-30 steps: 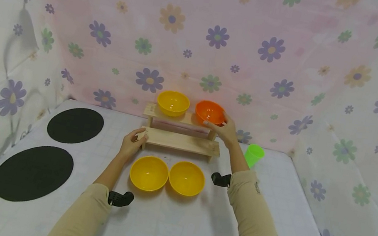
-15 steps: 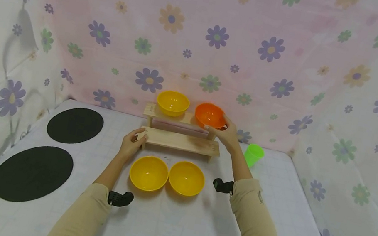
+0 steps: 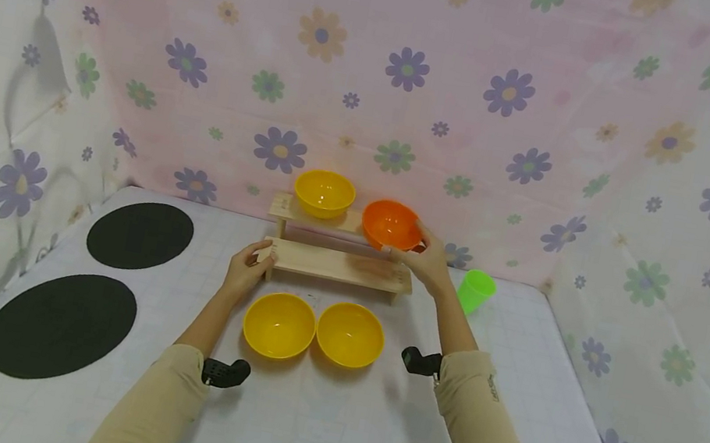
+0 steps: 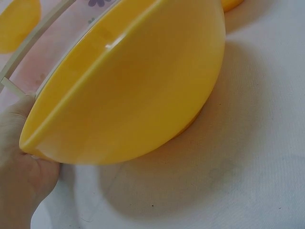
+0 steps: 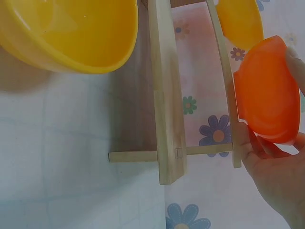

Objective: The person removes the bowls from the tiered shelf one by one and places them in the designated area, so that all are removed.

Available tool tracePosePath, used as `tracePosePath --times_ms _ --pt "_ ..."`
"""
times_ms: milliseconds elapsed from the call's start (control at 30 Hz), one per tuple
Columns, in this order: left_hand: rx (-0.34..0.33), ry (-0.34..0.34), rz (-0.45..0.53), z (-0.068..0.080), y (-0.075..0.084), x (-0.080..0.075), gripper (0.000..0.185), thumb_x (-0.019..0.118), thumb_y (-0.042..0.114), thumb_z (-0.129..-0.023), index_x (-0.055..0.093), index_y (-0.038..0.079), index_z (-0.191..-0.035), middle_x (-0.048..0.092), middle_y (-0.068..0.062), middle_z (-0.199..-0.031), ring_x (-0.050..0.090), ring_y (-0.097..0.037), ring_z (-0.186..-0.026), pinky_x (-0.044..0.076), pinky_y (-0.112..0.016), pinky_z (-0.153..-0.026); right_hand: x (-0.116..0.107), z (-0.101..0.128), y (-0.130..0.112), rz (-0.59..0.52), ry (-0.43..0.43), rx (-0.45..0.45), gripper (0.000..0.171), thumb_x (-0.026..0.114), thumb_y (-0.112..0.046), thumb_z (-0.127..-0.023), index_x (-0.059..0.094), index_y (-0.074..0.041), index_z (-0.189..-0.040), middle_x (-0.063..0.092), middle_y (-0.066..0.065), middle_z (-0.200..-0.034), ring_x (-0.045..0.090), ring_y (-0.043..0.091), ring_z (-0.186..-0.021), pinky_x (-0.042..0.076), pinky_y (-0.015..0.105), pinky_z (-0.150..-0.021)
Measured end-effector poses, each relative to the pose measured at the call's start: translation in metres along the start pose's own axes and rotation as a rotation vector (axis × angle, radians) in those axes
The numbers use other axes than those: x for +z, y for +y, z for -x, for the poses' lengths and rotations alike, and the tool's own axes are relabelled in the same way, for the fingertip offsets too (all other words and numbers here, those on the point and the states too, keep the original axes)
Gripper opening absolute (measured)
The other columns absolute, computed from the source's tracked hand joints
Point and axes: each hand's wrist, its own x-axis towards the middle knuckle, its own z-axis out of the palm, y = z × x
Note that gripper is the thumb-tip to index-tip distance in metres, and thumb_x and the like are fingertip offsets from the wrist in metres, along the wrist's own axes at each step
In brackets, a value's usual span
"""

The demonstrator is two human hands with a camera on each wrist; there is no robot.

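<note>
My right hand point(image 3: 428, 260) grips the right side of an orange bowl point(image 3: 390, 224), held tilted slightly at the front of the upper plank of a two-tier wooden shelf point(image 3: 340, 266). In the right wrist view the fingers lie around the orange bowl point(image 5: 270, 90), near the upper plank's end. My left hand point(image 3: 245, 271) holds the left end of the lower plank. A yellow bowl point(image 3: 324, 195) stands on the upper plank's left part. Two more yellow bowls, a left one point(image 3: 279, 325) and a right one point(image 3: 351, 336), sit side by side before the shelf.
A green cup point(image 3: 476, 292) stands to the right of the shelf, just beyond the right forearm. Two black round mats, a far one point(image 3: 140, 235) and a near one point(image 3: 60, 326), lie on the table's left side. A flowered cloth backdrop point(image 3: 365, 81) rises behind the shelf.
My right hand has drawn the orange bowl toward me and slightly down from its place on the upper plank; its shadow appears on the lower plank. The left hand has stayed put.
</note>
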Motion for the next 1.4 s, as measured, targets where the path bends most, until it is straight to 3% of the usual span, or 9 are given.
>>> tracePosePath --times_ms 267,467,667,900,1200,1400 --pt "0.002 0.014 -0.003 0.002 0.001 0.0 0.044 0.059 0.016 -0.093 0.05 0.005 -0.135 0.042 -0.016 -0.142 0.049 -0.026 -0.111 0.043 -0.012 -0.07 0.001 0.011 -0.006 0.039 -0.045 0.01 0.084 0.07 -0.008 -0.082 0.018 0.005 -0.147 0.025 0.024 -0.15 0.043 0.041 -0.121 0.042 0.042 -0.099" --pt "-0.009 0.008 0.008 0.001 0.002 0.0 0.045 0.059 0.016 -0.092 0.049 0.006 -0.135 0.044 -0.015 -0.139 0.049 -0.021 -0.105 0.043 -0.012 -0.068 -0.003 0.003 0.019 0.067 -0.036 -0.019 0.089 0.076 -0.016 -0.078 0.023 0.0 -0.148 0.03 0.017 -0.15 0.045 0.033 -0.12 0.042 0.04 -0.099" --pt "0.002 -0.001 -0.009 0.001 0.0 0.0 0.045 0.058 0.017 -0.093 0.049 0.006 -0.135 0.037 -0.015 -0.146 0.046 -0.026 -0.112 0.043 -0.014 -0.074 -0.002 0.007 0.021 0.07 -0.055 -0.038 0.087 0.075 -0.015 -0.079 0.025 0.0 -0.147 0.032 0.018 -0.148 0.044 0.034 -0.122 0.039 0.044 -0.1" --pt "-0.003 0.002 0.014 0.002 0.001 0.0 0.044 0.058 0.016 -0.093 0.049 0.006 -0.135 0.041 -0.015 -0.143 0.049 -0.024 -0.108 0.044 -0.012 -0.069 0.001 0.014 0.026 0.069 -0.056 -0.008 0.087 0.076 -0.019 -0.079 0.026 -0.004 -0.148 0.033 0.015 -0.148 0.044 0.032 -0.124 0.039 0.043 -0.101" --pt "-0.002 0.002 0.021 0.002 0.002 0.0 0.044 0.059 0.016 -0.093 0.049 0.005 -0.135 0.043 -0.016 -0.141 0.05 -0.012 -0.095 0.044 -0.013 -0.067 0.005 0.037 0.003 0.081 -0.091 0.039 0.085 0.073 -0.014 -0.081 0.023 0.001 -0.148 0.028 0.022 -0.15 0.04 0.041 -0.127 0.037 0.047 -0.102" --pt "-0.003 0.007 0.012 0.003 0.003 0.0 0.045 0.059 0.017 -0.093 0.049 0.004 -0.135 0.045 -0.019 -0.138 0.05 -0.008 -0.09 0.043 -0.013 -0.066 0.007 0.045 0.001 0.108 -0.095 0.032 0.083 0.072 -0.013 -0.082 0.022 0.003 -0.147 0.025 0.022 -0.151 0.036 0.04 -0.13 0.036 0.046 -0.103"
